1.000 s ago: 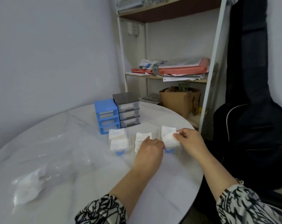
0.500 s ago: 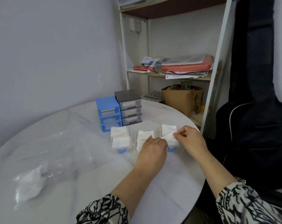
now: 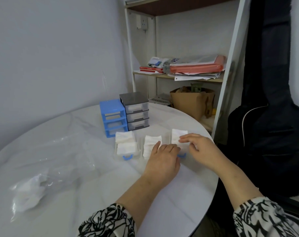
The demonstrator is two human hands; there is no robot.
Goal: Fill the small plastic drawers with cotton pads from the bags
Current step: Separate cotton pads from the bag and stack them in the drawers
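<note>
Near table's (image 3: 188, 194) right edge — right hand (image 3: 199, 148) has let go of cotton pads (image 3: 177, 136), fingers now loose above right drawer (image 3: 181, 154); left hand (image 3: 162, 157) flat, relaxed on middle stack (image 3: 150, 144) — filling nearly done.

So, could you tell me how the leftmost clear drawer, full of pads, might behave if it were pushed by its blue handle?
The drawer is thin clear plastic holding only cotton pads, so probably light and easy to slide on the smooth table. The pads stand above its rim, so a jerk might spill some.
</note>
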